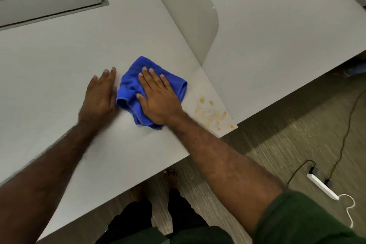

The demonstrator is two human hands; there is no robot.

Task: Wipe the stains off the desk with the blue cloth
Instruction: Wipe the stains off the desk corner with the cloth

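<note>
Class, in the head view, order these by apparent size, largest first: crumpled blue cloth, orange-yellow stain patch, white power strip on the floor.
1. Crumpled blue cloth
2. Orange-yellow stain patch
3. White power strip

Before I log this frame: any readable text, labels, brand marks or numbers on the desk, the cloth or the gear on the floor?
None can be read.
Blue cloth: no tag or print visible.
Desk: plain, only yellow-orange stains.
White power strip on the floor: any marking is too small to make out.
</note>
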